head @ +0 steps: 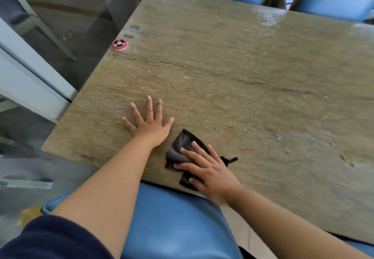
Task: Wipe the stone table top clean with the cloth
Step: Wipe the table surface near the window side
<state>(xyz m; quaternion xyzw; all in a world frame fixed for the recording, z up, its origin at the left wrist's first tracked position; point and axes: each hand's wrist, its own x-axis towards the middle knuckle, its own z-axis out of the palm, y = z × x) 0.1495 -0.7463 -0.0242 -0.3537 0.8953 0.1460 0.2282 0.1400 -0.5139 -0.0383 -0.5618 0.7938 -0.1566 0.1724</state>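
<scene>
Head view shows wiping underway: right hand [210, 169] presses flat, fingers spread, on the cloth [183, 146] at the table's [242, 66] near edge, left hand [149, 121] open, bracing; next, sweep toward the crumbs [344, 156].

The stone surface [232, 72] is greenish-brown, with a dark crack running across it. A round red and black disc [120, 44] sits at its left edge. A dark cloth [183, 145] lies crumpled near the front edge, pressed flat under the right hand [210, 169]. The left hand [150, 122] rests spread beside it. Yellowish crumbs [344, 156] lie to the right.
</scene>
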